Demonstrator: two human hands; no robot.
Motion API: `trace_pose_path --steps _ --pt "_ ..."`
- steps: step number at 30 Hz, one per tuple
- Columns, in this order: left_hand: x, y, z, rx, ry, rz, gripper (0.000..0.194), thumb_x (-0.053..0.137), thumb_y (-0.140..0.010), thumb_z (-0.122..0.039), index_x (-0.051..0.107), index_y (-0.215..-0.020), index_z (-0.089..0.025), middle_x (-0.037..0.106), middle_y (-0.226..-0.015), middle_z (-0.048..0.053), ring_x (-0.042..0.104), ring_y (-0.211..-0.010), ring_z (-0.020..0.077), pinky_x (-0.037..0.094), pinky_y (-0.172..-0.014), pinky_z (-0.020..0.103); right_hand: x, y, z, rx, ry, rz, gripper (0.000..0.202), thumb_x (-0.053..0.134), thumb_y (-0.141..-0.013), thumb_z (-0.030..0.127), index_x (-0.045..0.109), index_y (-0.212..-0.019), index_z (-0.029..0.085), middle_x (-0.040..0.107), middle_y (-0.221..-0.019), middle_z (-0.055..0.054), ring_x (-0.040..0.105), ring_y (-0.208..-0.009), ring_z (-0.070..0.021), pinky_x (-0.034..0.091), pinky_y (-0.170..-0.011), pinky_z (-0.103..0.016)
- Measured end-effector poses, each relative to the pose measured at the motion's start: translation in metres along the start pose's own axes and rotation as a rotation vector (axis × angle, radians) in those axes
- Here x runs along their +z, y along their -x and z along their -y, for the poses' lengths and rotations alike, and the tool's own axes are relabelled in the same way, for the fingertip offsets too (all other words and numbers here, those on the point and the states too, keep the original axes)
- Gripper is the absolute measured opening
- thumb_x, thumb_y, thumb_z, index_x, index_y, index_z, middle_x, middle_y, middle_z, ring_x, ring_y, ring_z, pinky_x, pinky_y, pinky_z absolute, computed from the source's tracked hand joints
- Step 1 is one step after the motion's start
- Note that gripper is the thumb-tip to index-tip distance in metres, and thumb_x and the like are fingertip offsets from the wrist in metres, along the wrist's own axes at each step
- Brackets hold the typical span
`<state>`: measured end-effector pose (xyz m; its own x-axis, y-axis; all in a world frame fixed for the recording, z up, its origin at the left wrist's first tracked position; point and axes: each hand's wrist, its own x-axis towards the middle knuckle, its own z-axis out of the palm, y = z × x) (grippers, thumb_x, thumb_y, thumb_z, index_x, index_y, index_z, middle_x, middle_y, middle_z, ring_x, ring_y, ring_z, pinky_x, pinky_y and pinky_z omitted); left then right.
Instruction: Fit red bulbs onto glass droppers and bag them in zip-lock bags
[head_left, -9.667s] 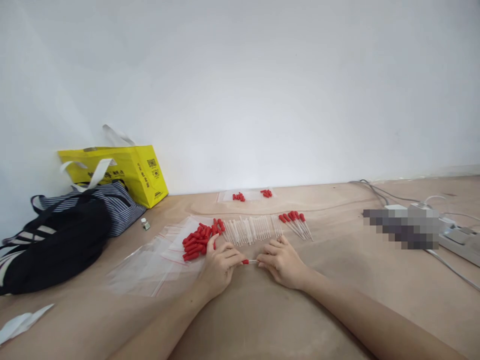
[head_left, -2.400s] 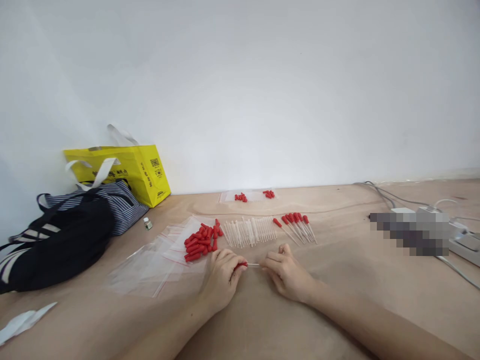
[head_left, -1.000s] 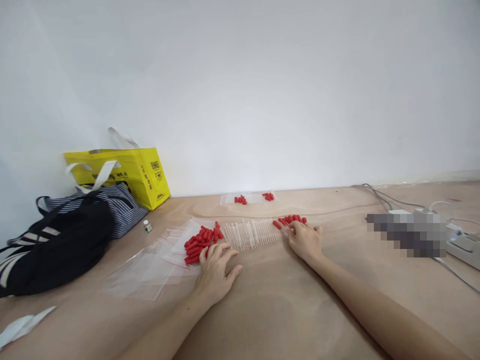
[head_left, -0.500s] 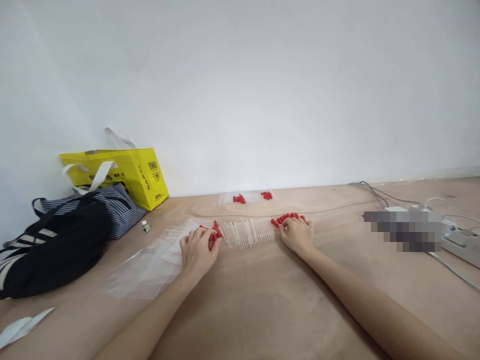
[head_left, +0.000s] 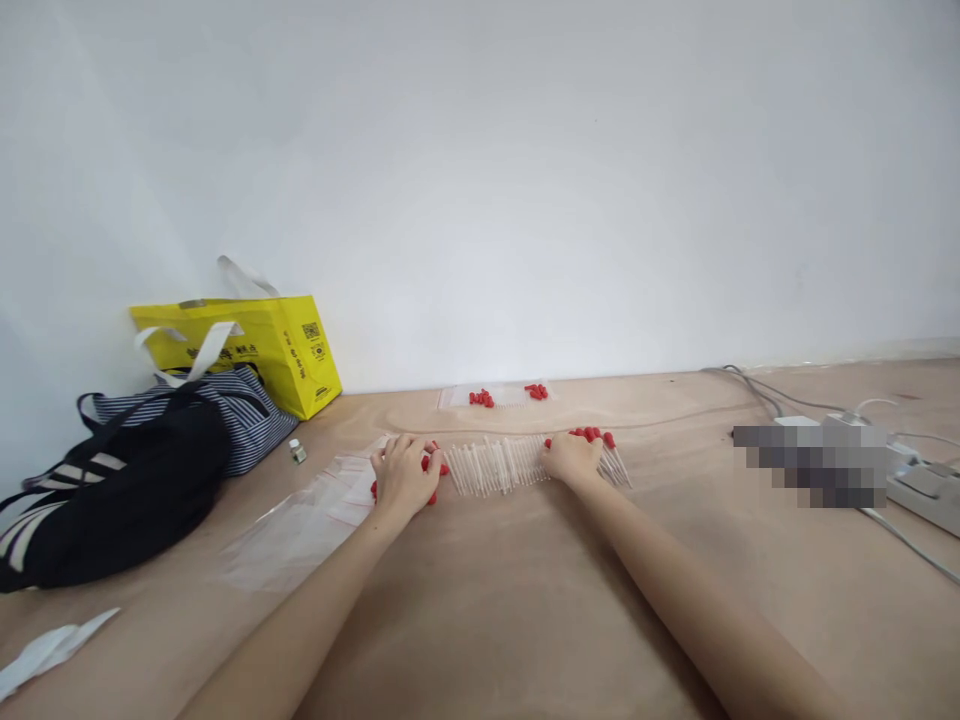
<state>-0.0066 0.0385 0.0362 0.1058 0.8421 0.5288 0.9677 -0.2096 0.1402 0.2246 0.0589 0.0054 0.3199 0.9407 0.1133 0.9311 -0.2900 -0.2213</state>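
Note:
A row of thin, clear tubes or sticks (head_left: 499,466) lies side by side on the table between my hands. My left hand (head_left: 405,475) is curled over a heap of small red caps (head_left: 444,468) at the row's left end, and some show between thumb and fingers. At the right end, my right hand (head_left: 571,458) has its fingers pressed together; a red bit peeks out at their tips. Several red caps (head_left: 592,434) sit along the far ends of the sticks beside this hand. Its fingertips are partly hidden.
Clear zip bags (head_left: 300,530) fan out on the left. A filled bag (head_left: 510,396) with red pieces lies by the wall. A small bottle (head_left: 298,451), yellow bag (head_left: 307,360) and black bag (head_left: 150,490) stand left; a power strip (head_left: 926,490) and cables lie right.
My right hand has moved left along the row, uncovering sticks with red caps at the right end. My left hand has shifted slightly right and flattened over the red caps. The view has shifted slightly.

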Motion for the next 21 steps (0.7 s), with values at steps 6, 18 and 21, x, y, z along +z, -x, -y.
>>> trace_pose_path --steps 6,18,21 --pt "-0.005 0.004 -0.002 0.067 0.103 0.009 0.011 0.046 -0.073 -0.02 0.056 -0.067 -0.019 0.061 -0.077 0.004 0.055 -0.081 0.021 0.038 -0.072 0.031 -0.001 -0.002 0.008 0.02 -0.008 0.051 0.024 0.045 -0.071 0.02 0.067 -0.079 0.014 0.065 -0.085 -0.016 0.058 -0.082 -0.0254 0.027 -0.074 -0.039" --pt "-0.008 0.03 -0.007 0.061 0.381 0.024 0.014 0.032 -0.085 -0.028 0.042 -0.079 -0.02 0.06 -0.068 -0.001 0.059 -0.062 0.0146 0.043 -0.058 0.025 -0.01 0.011 -0.006 -0.111 -0.102 -0.048 0.026 0.038 -0.079 0.021 0.059 -0.087 0.007 0.061 -0.09 -0.021 0.055 -0.087 -0.0282 0.033 -0.071 -0.036" --pt "0.002 0.052 -0.014 0.267 0.453 0.154 0.012 0.035 -0.085 -0.027 0.043 -0.082 -0.019 0.058 -0.071 0.001 0.058 -0.064 0.0156 0.043 -0.058 0.026 -0.01 0.029 -0.023 -0.273 -0.181 -0.082 0.023 0.033 -0.084 0.02 0.053 -0.091 0.012 0.061 -0.089 -0.013 0.055 -0.081 -0.0202 0.036 -0.068 -0.029"
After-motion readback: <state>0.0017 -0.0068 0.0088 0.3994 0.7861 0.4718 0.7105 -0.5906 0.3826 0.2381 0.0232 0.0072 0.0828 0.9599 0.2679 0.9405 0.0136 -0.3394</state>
